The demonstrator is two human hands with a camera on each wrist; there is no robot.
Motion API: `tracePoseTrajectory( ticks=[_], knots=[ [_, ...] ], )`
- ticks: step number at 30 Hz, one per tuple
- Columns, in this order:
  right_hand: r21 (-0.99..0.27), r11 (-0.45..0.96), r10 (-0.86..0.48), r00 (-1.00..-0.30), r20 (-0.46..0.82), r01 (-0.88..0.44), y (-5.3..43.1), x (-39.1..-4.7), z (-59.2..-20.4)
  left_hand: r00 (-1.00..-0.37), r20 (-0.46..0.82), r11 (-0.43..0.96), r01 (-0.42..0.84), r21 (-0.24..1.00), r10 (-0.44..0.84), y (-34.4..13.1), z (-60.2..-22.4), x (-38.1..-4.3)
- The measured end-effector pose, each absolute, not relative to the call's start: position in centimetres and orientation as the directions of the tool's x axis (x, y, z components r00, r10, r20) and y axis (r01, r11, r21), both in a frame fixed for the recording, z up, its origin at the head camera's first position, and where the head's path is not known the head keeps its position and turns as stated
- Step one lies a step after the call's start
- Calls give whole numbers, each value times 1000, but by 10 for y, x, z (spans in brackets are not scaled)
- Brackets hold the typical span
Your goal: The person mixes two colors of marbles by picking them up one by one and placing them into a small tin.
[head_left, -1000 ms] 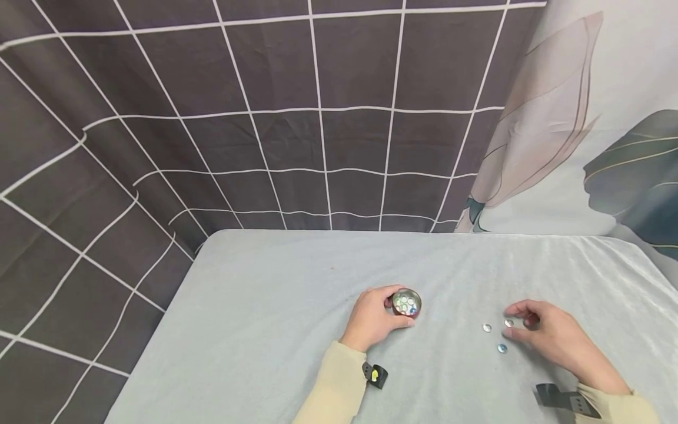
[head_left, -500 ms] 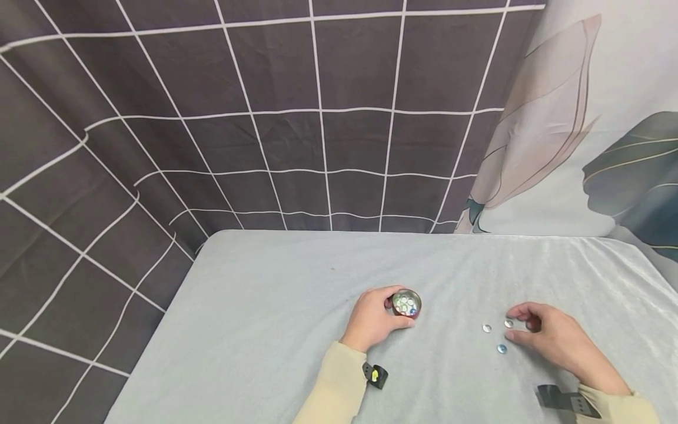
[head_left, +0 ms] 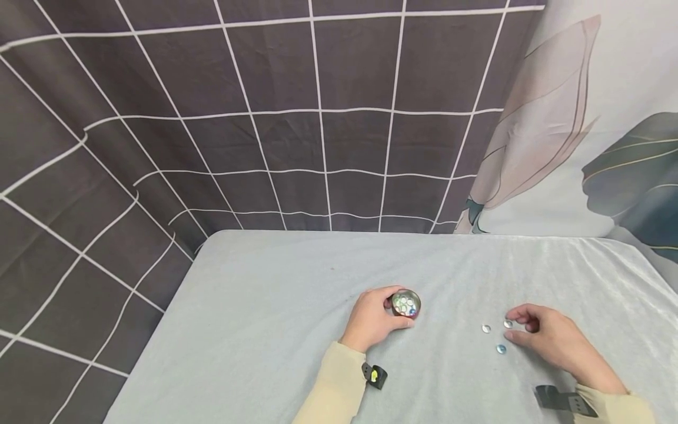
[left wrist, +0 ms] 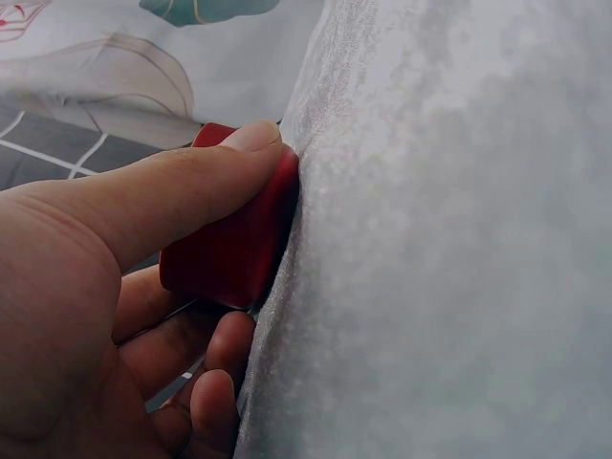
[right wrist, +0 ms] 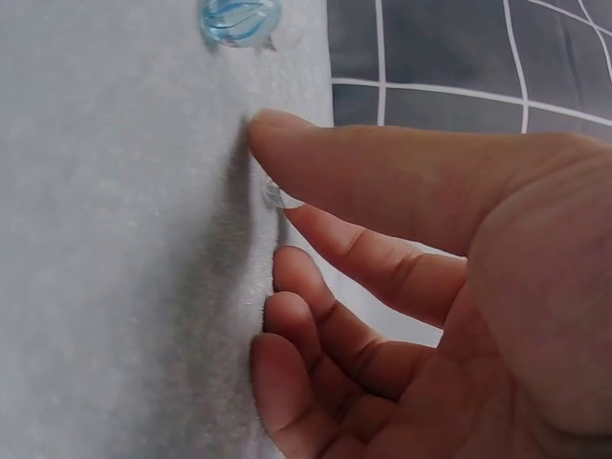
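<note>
My left hand (head_left: 371, 318) grips a small round tin (head_left: 412, 292) on the left, thumb on its near side and fingers behind. Several glass marbles (head_left: 406, 304) lie in the tin. Its red outer wall (left wrist: 225, 253) shows under the thumb in the left wrist view. On the right, my right hand (head_left: 553, 338) rests low over the cloth, thumb and index finger apart. Between their tips sits a clear marble (head_left: 508, 324), partly hidden behind the thumb in the right wrist view. A second clear marble (head_left: 486, 328) and a blue-swirled marble (right wrist: 241, 19) lie nearby.
A pale grey cloth (head_left: 254, 318) covers the table. Behind and to the left hangs a dark curtain (head_left: 355, 141) with white grid lines. A leaf-patterned curtain (head_left: 561, 176) hangs at the back right. Black straps (head_left: 564, 400) circle both wrists.
Over the last second my right thumb and index finger have shifted very slightly beside the clear marble. My left hand and the tin stay in place.
</note>
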State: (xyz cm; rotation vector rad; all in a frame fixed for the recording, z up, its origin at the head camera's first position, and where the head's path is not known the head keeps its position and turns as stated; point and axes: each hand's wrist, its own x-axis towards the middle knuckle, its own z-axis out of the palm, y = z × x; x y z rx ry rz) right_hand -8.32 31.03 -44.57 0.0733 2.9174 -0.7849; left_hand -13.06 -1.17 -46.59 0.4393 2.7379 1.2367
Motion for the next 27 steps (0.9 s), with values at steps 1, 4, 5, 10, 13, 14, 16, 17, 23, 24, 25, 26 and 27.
tracePoseTrajectory(
  ticks=[1,4,5,10,13,14,16,17,23,24,25,26,27],
  knots=[
    [-497,864,18,-992,-124,78,310,-83,-446,-953,22,629,217,746,303,-12,-466,-131],
    [-498,863,27,-994,-109,78,309,-83,-447,-953,20,632,217,744,303,-12,-465,-131],
    [-499,863,30,-994,-108,80,308,-83,-447,-953,20,633,217,743,303,-12,-465,-131],
    [-497,863,41,-993,-112,92,308,-84,-448,-953,21,633,218,743,303,-12,-465,-131],
    [-498,862,45,-992,-115,97,308,-85,-449,-953,21,632,217,744,303,-12,-466,-131],
    [-496,863,47,-992,-114,98,308,-85,-449,-953,20,633,217,743,302,-12,-466,-131],
    [-499,861,49,-992,-113,99,309,-85,-450,-953,17,634,215,743,303,-12,-466,-131],
    [-501,860,47,-993,-112,98,309,-85,-451,-953,19,633,216,743,303,-12,-467,-131],
    [-503,859,42,-993,-112,93,311,-84,-454,-952,23,629,221,746,306,-13,-467,-131],
    [-502,860,44,-993,-112,94,311,-84,-454,-951,23,628,221,746,307,-13,-467,-132],
    [-502,860,41,-993,-110,91,312,-84,-454,-951,22,628,220,747,307,-12,-467,-132],
    [-502,860,40,-993,-109,90,312,-84,-454,-951,22,627,220,747,308,-12,-466,-132],
    [-502,860,38,-993,-109,88,312,-84,-454,-951,22,626,220,748,308,-12,-466,-132]
  ],
)
